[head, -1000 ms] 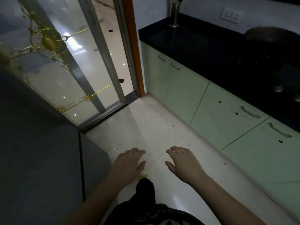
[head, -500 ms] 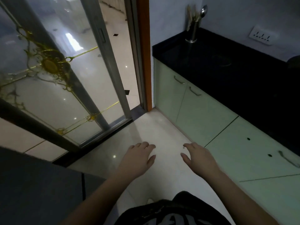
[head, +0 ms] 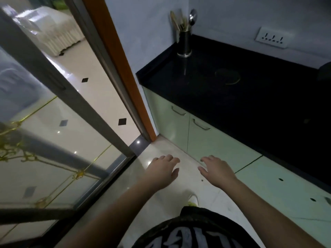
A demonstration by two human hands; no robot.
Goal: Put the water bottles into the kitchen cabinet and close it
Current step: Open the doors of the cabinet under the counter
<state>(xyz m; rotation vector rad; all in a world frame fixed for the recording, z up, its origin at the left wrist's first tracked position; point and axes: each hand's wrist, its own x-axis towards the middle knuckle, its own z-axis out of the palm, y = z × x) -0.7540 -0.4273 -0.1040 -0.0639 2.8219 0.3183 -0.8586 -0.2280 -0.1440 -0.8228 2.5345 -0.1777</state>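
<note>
No water bottle shows in the head view. Pale green kitchen cabinets [head: 211, 140] run under a black countertop [head: 241, 97] on the right, and all their doors are shut. My left hand [head: 161, 172] hovers palm down over the white floor, fingers apart and holding nothing. My right hand [head: 217, 170] hovers beside it, near the foot of the cabinets, also spread and holding nothing.
A glass sliding door [head: 53, 140] with gold ornament fills the left, next to an orange door frame [head: 121, 68]. A steel utensil holder [head: 184, 42] stands at the counter's far corner, under a wall socket [head: 272, 39]. White floor tiles [head: 172, 194] lie ahead of my shoe.
The view has lifted and swung left, bringing the doorway, utensil holder and socket closer. Both hands stay spread and held out in front.
</note>
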